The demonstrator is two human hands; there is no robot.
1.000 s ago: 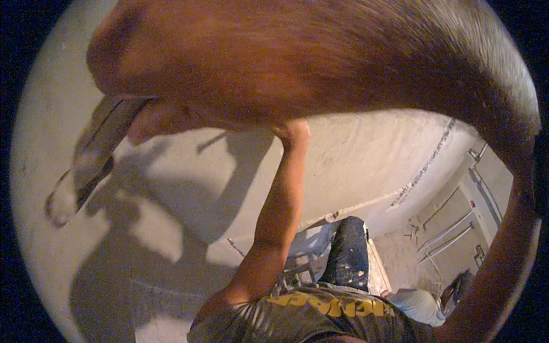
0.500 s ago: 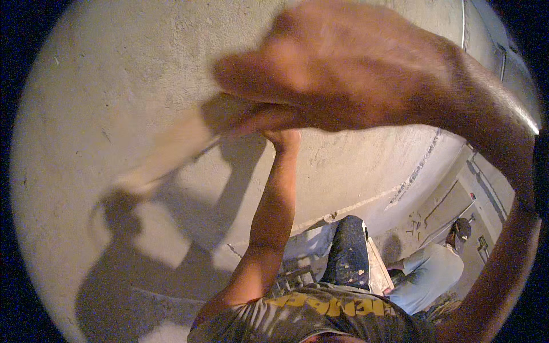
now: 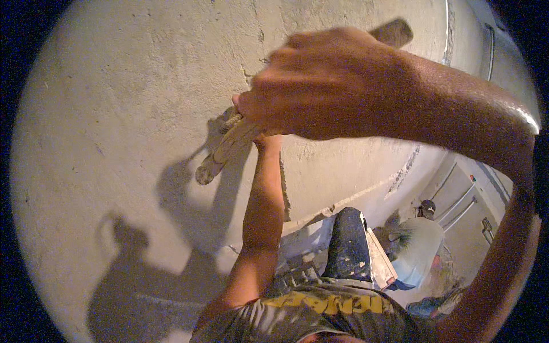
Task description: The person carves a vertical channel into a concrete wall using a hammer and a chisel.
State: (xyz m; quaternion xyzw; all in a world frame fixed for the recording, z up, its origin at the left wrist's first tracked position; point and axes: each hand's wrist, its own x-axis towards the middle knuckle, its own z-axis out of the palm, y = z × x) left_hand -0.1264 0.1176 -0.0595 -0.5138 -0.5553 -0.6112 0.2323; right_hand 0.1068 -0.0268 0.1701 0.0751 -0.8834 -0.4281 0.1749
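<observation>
My right hand (image 3: 331, 86) is raised in front of the wall, its fingers closed round a wooden-handled tool. The tool's pale rounded wooden end (image 3: 229, 147) sticks out at lower left; a dark blunt end (image 3: 394, 33) shows beyond the back of the hand. What kind of tool it is cannot be made out. My left hand (image 3: 266, 140) is up at the wall behind the right one and mostly hidden. A curled fingertip shows beside a short pale rope-like piece (image 3: 231, 122); what that hand grips is hidden. Cracks in the plaster (image 3: 245, 74) lie just above the hands.
A rough plastered wall (image 3: 126, 86) fills the left and middle, with my shadow on it. A dark groove (image 3: 285, 194) runs down it beside my left forearm. At lower right a person in a light shirt (image 3: 420, 246) bends near a pale board (image 3: 382, 257). Pipes line the far wall.
My right hand has drawn down and closer to the left hand, and the blurred tool now shows sharper. My left forearm has shifted slightly left. The other person has bent lower and moved left.
</observation>
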